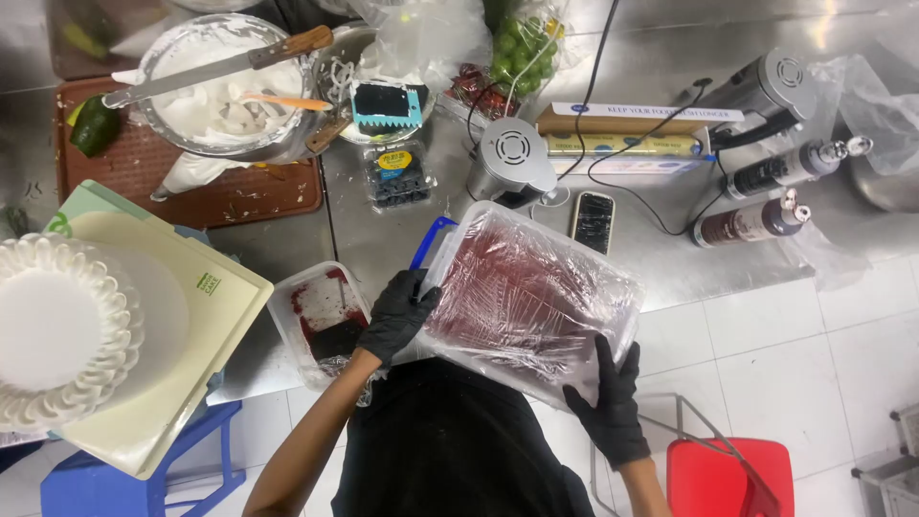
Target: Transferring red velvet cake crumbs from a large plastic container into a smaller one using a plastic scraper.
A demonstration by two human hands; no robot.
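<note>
A clear tub [531,297] of red filling, wrapped in film, is held tilted over the counter [661,239] edge, left hand [397,316] and right hand [613,402] each closing a grip on it.

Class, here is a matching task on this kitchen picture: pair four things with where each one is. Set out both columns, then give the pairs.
Things
1. wrapped tub
2. long knife
3. phone
4. red stool

Places
A. on the floor tiles
B. across the bowl of white cream
C. flat on the steel counter
D. between the two gloved hands

Pairs: 1-D, 2-B, 3-C, 4-A
</note>
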